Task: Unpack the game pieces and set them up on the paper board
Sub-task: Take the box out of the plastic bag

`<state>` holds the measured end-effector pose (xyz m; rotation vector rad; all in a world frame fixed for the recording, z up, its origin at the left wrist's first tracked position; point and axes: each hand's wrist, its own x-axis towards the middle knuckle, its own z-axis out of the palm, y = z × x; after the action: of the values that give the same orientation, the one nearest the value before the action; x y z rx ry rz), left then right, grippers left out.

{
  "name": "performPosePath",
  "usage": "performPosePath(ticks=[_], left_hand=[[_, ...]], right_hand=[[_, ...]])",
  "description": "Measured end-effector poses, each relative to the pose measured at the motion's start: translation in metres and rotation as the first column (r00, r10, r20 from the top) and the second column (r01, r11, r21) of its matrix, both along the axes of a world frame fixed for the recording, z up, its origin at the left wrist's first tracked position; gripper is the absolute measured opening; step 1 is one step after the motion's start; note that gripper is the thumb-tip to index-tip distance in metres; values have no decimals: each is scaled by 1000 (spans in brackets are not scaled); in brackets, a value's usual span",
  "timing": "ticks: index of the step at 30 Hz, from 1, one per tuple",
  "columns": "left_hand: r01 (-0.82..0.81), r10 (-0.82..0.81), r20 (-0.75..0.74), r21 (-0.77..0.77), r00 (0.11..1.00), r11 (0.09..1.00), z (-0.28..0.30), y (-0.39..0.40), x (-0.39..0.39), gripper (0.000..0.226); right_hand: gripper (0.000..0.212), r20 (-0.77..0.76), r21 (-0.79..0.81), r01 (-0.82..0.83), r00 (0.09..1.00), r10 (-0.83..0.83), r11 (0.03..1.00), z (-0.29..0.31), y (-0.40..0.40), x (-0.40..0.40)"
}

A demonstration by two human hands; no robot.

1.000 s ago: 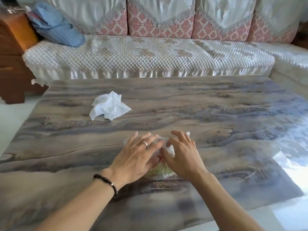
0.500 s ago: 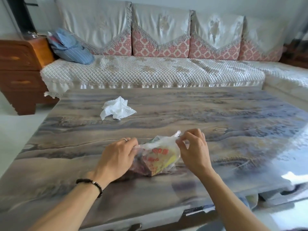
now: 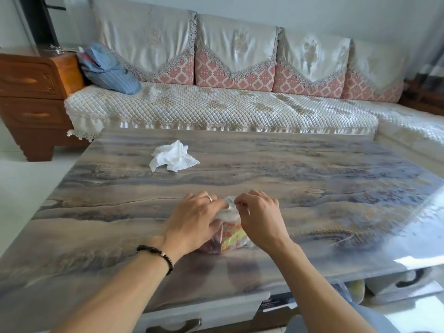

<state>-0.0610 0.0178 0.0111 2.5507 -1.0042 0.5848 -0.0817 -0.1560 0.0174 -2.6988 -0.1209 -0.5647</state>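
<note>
Both forearms reaching forward over the near part of the grey-brown marbled glossy table top (image 3: pixel 312 188), backs of the hands up. Left hand (image 3: pixel 194 224), with a ring and a black bead bracelet (image 3: pixel 157 255) on the wrist, curled round the left side of the small clear plastic bag with red and yellow printed contents (image 3: pixel 231 234), fingertips pressed into the white bunched neck. Right hand (image 3: pixel 260 219) just beside at 3 o'clock of the bag, fingers bent, thumb and forefinger pinching the twisted top of the plastic. Both hands clamped on the bag, nearly touching each other above it.

Bag resting on the table near the front edge, about the middle; long axis running from 6 o'clock to 12 o'clock, closed neck pointing to 12 o'clock, toward the sofa with quilted cream cover (image 3: pixel 216 109).

Contents blurred; print not readable, game pieces not recognisable. Sides of the bag hidden under both palms.

Crumpled white tissue (image 3: pixel 174 156) lying well apart, at 11 o'clock from the hands.
</note>
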Motion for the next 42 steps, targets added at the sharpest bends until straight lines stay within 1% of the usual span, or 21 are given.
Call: performPosePath(ticks=[3,6,8,9,12,14,16,18,19,21,22,23,24,26,28,29,32,35,38,41,42], left_hand=[[36,-36,36,0,999,999,-9,8,2,17],[45,-44,47,-27,998,999,-15,13,3,11],[34,-31,57,-56,998,998,-16,16,4,13],[24,-20,66,-67,998,997,-17,19,5,15],[-3,7,105,-36,994,999,-22,33,8,17],[6,-10,114,41,993,999,-25,41,8,19],[29,-36,70,98,997,995,-24,43,5,23],[41,-40,-28,39,999,998,-22,41,2,28],[34,-36,-75,-25,997,999,-20,39,0,28],[24,-38,-112,-130,993,991,-13,32,-1,24],[28,-44,-102,-152,994,988,-10,27,0,23],[36,-50,-84,-155,995,987,-8,21,0,26],[46,-56,-69,-141,996,989,-9,16,1,27],[49,-52,-63,-60,997,997,-15,9,3,24],[14,-11,-114,26,993,1000,-25,9,4,29],[-9,16,-143,51,990,999,-30,11,4,37],[-41,61,-199,106,978,994,-41,16,6,61],[-82,126,-321,147,939,986,-47,18,16,84],[-103,164,-419,164,893,981,-50,19,27,104],[-86,163,-475,179,864,980,-53,16,29,120],[-85,168,-485,187,859,979,-53,15,28,124]], right_hand=[[15,-31,-19,-82,996,82,996,0,-10,1],[20,-115,10,-186,976,186,982,-4,-14,2],[10,-90,5,-206,974,206,979,-8,-13,5],[7,-50,51,-191,980,193,980,-9,-14,7],[11,-36,327,18,999,-6,945,-1,-26,12],[11,-134,501,203,979,-157,841,1,-39,17],[14,-264,557,336,939,-222,759,-3,-48,20],[32,-338,495,404,905,-257,769,-9,-50,19],[38,-284,455,400,912,-296,796,-9,-49,18],[38,10,375,286,950,-313,882,1,-38,12],[31,179,301,159,959,-219,940,8,-30,11],[24,268,193,22,960,-75,981,13,-23,11],[19,261,81,-104,962,80,991,17,-16,13],[20,36,-127,-266,962,272,956,19,-6,16],[22,-137,-314,-321,947,292,893,11,-11,18],[21,-183,-349,-335,940,287,875,4,-16,18],[11,-200,-340,-343,936,289,876,-9,-30,9],[9,-215,-350,-345,934,284,871,-12,-38,3],[9,-321,-318,-402,898,302,859,-9,-44,-6],[11,-491,-237,-456,818,299,858,-2,-44,-18],[12,-498,-231,-462,812,304,856,1,-42,-20]])
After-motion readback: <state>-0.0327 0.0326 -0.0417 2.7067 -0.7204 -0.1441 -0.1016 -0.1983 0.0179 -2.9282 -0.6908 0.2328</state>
